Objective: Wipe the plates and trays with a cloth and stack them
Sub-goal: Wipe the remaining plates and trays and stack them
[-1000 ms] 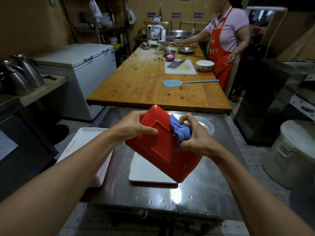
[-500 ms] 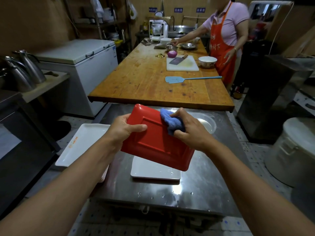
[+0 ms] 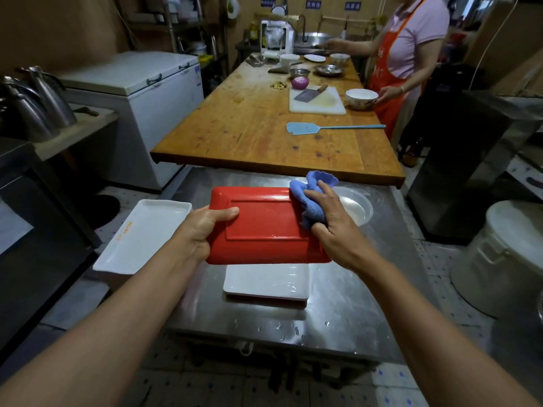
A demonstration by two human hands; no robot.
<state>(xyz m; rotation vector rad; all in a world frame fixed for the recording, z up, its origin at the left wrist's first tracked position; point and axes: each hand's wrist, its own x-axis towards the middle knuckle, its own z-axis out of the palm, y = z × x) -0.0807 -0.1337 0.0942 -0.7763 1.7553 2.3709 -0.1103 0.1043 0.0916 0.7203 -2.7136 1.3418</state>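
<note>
Wiping the underside of a red tray [image 3: 264,224], held level in mid-frame above a steel table [image 3: 338,312]. The left hand [image 3: 202,230] grips the tray's left short edge, thumb lying on the upturned base and fingers curled out of sight beneath; this grip probably steadies the tray against the push of the wiping. The right hand [image 3: 332,227] presses a bunched blue cloth [image 3: 311,198] onto the tray's upper right corner, fingers curled over the cloth and pinning it to the surface. The tray is turned bottom up, apparently so that the raised foot and the rim around it can be dried.

Directly below the tray, at lower centre, a white plate [image 3: 264,284] lies flat on the steel table, wet drops showing on it and on the table's near edge; it is likely waiting to be wiped. At centre left, a stack of white trays [image 3: 141,239] rests at the table's left edge, overhanging it; this appears to be the finished pile, set within easy reach of the left hand. Just beyond the right hand, a clear bowl [image 3: 355,207] sits on the steel table.

Farther off, in the upper half of the frame, a long wooden table [image 3: 249,133] carries a cutting board [image 3: 317,101], a cleaver [image 3: 308,94], and a blue spatula [image 3: 305,129]. At upper right, a person in an orange apron [image 3: 388,66] works beside it.
</note>
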